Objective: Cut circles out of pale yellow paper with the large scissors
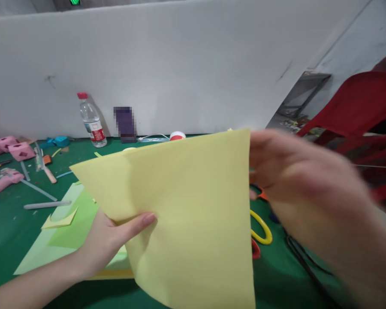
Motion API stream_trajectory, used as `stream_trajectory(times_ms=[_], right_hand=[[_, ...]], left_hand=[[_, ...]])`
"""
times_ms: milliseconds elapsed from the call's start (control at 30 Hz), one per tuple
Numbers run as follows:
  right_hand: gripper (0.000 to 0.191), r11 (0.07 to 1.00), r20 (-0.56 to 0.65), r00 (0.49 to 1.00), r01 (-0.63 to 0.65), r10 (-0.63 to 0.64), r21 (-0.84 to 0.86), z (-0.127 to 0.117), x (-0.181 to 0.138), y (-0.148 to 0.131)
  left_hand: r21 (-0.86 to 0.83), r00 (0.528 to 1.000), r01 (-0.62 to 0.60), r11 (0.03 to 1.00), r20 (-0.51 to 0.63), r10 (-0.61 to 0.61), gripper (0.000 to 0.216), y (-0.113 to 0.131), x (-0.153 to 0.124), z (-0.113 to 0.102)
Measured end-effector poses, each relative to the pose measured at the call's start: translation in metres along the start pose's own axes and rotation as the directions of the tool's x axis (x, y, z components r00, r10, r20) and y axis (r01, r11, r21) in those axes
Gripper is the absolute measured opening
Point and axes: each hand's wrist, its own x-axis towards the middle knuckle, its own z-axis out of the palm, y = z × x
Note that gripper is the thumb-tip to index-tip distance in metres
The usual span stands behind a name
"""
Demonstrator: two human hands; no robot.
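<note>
A large pale yellow foam sheet (193, 214) is held up over the green table (6, 223). My left hand (116, 236) pinches its lower left edge, thumb on the front face, so it is closed on the sheet. My right hand (296, 180) is at the sheet's upper right edge, blurred by motion; its fingers seem to touch or grip that edge, but the blur keeps me from telling which. Beneath the sheet lie light green sheets (70, 223) and a small yellow offcut (59, 219).
Yellow-handled scissors (262, 227) lie right of the sheet, with a black cable (305, 266) beside them. A water bottle (91, 120), a red-and-white roll (177, 136), pink foam boxes (16, 148), a pink glue gun (3, 182) and glue sticks (46, 205) sit left. Red chairs (357, 111) stand right.
</note>
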Motion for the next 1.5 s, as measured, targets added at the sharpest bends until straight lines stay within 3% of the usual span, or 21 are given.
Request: stream_trajectory(times_ms=[133, 267, 467, 567, 667, 767, 833, 933, 1100, 1267, 1367, 1500], right_hand=[[0.018, 0.929, 0.164, 0.984, -0.12, 0.066, 0.349, 0.009, 0.0, 0.002], [0.022, 0.875, 0.199, 0.97, -0.215, 0.139, 0.433, 0.009, -0.003, 0.01], [0.012, 0.906, 0.213, 0.961, -0.241, 0.174, 0.348, 0.008, -0.005, 0.008], [0.009, 0.946, 0.154, 0.955, -0.278, 0.253, 0.166, 0.007, 0.002, 0.012], [0.01, 0.955, 0.13, 0.954, -0.283, 0.272, 0.082, 0.005, 0.008, 0.02], [0.004, 0.955, 0.164, 0.962, -0.247, 0.221, 0.163, 0.004, 0.009, 0.021], [0.004, 0.968, 0.133, 0.974, -0.201, 0.181, 0.151, 0.005, 0.007, 0.018], [0.013, 0.994, 0.022, 0.994, -0.11, 0.11, -0.014, 0.007, 0.001, 0.013], [0.029, 0.961, -0.044, 0.998, 0.034, -0.047, -0.276, 0.005, -0.008, 0.008], [0.036, 0.95, -0.031, 0.996, 0.072, -0.086, -0.303, 0.004, -0.009, 0.004], [0.036, 0.949, -0.026, 0.995, 0.086, -0.098, -0.302, 0.005, -0.009, 0.003], [0.039, 0.946, -0.023, 0.994, 0.097, -0.11, -0.309, 0.005, -0.01, 0.004]], left_hand=[[-0.063, 0.994, 0.034, 0.997, 0.109, -0.027, 0.048, -0.001, 0.004, -0.004], [-0.144, 0.99, -0.054, 0.988, 0.123, 0.072, 0.033, 0.007, 0.011, -0.013], [-0.056, 0.976, 0.093, 0.994, 0.203, -0.08, 0.017, 0.017, 0.011, -0.022], [0.235, 0.987, -0.128, 0.964, 0.127, 0.1, 0.009, 0.013, 0.018, -0.024], [0.427, 0.943, -0.332, 0.841, 0.148, 0.297, 0.008, 0.01, 0.029, -0.025], [0.41, 0.924, -0.382, 0.828, 0.179, 0.338, 0.01, 0.01, 0.029, -0.021], [0.402, 0.926, -0.369, 0.838, 0.076, 0.37, 0.01, 0.012, 0.022, -0.017], [0.401, 0.913, -0.343, 0.849, -0.069, 0.401, 0.017, 0.014, 0.01, -0.013], [0.422, 0.891, -0.331, 0.844, -0.154, 0.427, 0.016, 0.012, 0.006, -0.013], [0.427, 0.929, -0.271, 0.862, -0.117, 0.35, 0.016, 0.016, 0.007, -0.016], [0.392, 0.926, -0.254, 0.884, -0.165, 0.339, 0.015, 0.018, 0.005, -0.016], [0.384, 0.93, -0.275, 0.881, -0.125, 0.345, 0.014, 0.018, 0.004, -0.016]])
